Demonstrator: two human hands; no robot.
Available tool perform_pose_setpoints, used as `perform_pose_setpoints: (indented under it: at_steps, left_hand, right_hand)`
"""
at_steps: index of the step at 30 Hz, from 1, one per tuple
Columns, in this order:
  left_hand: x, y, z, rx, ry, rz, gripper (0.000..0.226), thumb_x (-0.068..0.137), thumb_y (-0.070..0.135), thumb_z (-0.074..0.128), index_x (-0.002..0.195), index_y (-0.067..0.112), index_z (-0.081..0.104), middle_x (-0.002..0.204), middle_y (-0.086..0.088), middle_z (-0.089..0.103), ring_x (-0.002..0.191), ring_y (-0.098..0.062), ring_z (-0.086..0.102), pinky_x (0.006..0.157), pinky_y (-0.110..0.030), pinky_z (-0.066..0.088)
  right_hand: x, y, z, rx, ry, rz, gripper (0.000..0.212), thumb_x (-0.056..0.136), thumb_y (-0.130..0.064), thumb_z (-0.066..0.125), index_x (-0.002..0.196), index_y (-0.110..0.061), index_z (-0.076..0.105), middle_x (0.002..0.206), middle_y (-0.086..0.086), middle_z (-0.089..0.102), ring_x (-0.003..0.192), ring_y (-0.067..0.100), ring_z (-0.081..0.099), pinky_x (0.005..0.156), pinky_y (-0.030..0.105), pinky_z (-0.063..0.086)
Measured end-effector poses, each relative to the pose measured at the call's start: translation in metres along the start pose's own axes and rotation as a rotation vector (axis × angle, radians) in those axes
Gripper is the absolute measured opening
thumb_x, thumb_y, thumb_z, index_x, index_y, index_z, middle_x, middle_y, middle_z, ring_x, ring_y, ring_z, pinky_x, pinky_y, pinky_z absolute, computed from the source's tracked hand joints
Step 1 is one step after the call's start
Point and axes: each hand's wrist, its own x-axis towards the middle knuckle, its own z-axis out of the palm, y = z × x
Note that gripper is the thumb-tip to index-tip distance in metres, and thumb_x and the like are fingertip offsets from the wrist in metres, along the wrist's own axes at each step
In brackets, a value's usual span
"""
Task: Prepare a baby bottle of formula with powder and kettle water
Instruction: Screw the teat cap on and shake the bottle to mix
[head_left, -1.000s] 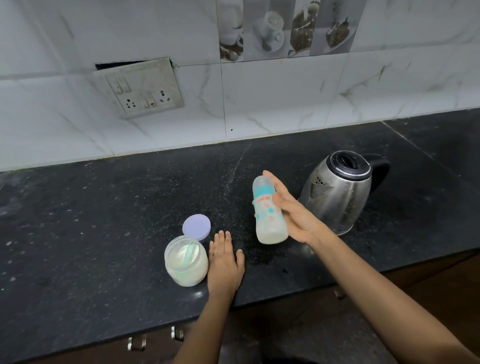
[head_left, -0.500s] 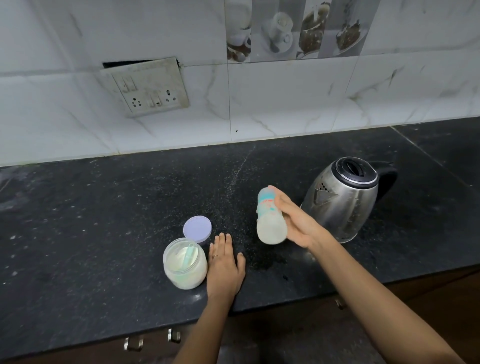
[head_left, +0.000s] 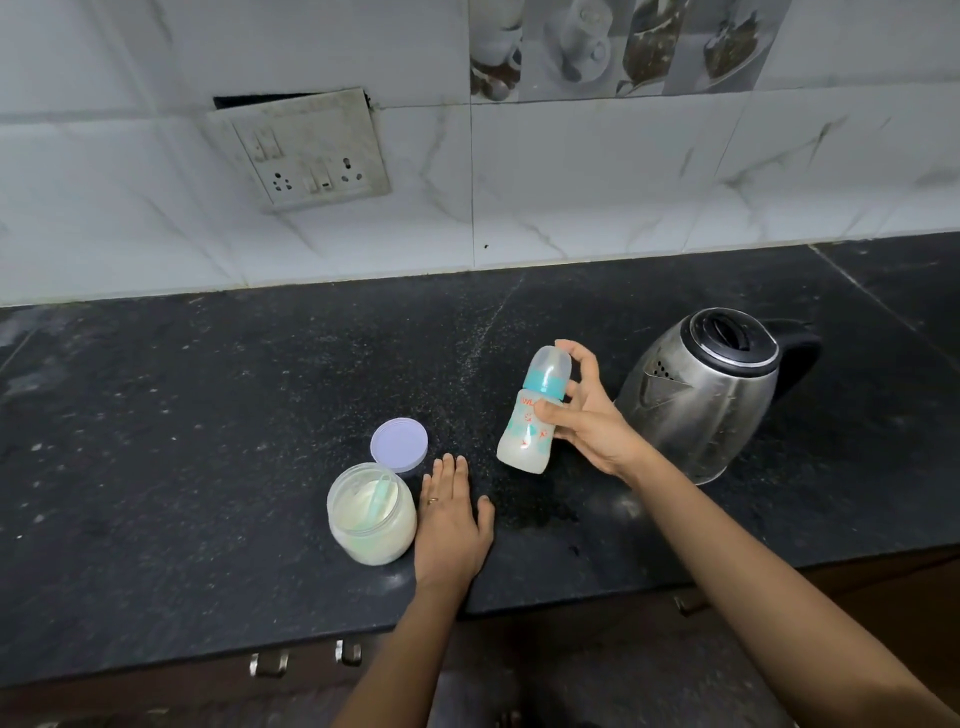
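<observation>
My right hand grips a baby bottle with a teal collar and clear cap, held a little above the black counter and tilted with its top leaning right. Milky white liquid fills its lower part. My left hand lies flat on the counter, fingers together, holding nothing. Just left of it stands an open clear jar of formula powder with a scoop inside. Its lilac lid lies behind the jar. A steel kettle with a black lid and handle stands right of the bottle.
A white tiled wall with a loose switch and socket plate rises behind the counter. The counter's front edge runs near my forearms, with drawer handles below it. Fine powder specks dust the counter around the bottle.
My right hand has kept moving the bottle: it was tipped with its base toward me half a second ago and now stands more upright, cap up. My left hand stayed flat.
</observation>
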Motion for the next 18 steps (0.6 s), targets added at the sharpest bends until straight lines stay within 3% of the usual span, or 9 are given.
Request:
perform_pose_setpoints:
  at_steps: [3, 8, 13, 18]
  left_hand:
    - [0.000, 0.000, 0.001, -0.002, 0.008, -0.002, 0.060, 0.097, 0.032, 0.039, 0.149, 0.008, 0.025, 0.158, -0.012, 0.023, 0.148, -0.021, 0.014, 0.121, -0.033, 0.003]
    - [-0.002, 0.000, 0.002, 0.004, 0.011, -0.002, 0.060, 0.097, 0.032, 0.039, 0.149, 0.007, 0.025, 0.157, -0.012, 0.023, 0.148, -0.021, 0.014, 0.121, -0.033, 0.002]
    - [-0.003, 0.000, 0.002, -0.001, 0.014, -0.002, 0.060, 0.096, 0.032, 0.040, 0.149, 0.007, 0.026, 0.157, -0.013, 0.024, 0.147, -0.022, 0.015, 0.121, -0.033, 0.002]
    - [-0.003, 0.000, 0.001, 0.000, 0.017, 0.002, 0.060, 0.096, 0.032, 0.041, 0.148, 0.006, 0.026, 0.156, -0.013, 0.026, 0.147, -0.022, 0.017, 0.121, -0.033, 0.004]
  right_hand:
    - [-0.001, 0.000, 0.000, -0.158, -0.050, -0.050, 0.085, 0.081, 0.012, 0.066, 0.137, -0.038, 0.027, 0.133, 0.013, 0.049, 0.105, 0.028, 0.064, 0.090, 0.044, 0.054]
    - [-0.006, 0.002, 0.000, -0.420, -0.152, -0.091, 0.093, 0.078, -0.003, 0.076, 0.142, -0.049, 0.027, 0.138, 0.000, 0.046, 0.114, 0.022, 0.061, 0.092, 0.038, 0.053]
    - [-0.012, 0.009, 0.001, -0.660, -0.236, -0.122, 0.079, 0.077, -0.010, 0.076, 0.135, -0.044, 0.037, 0.127, -0.018, 0.048, 0.116, 0.016, 0.057, 0.095, 0.036, 0.053]
    - [-0.012, 0.016, -0.005, -0.928, -0.291, -0.185, 0.072, 0.074, -0.013, 0.072, 0.122, -0.044, 0.028, 0.116, -0.020, 0.041, 0.104, 0.014, 0.052, 0.091, 0.044, 0.051]
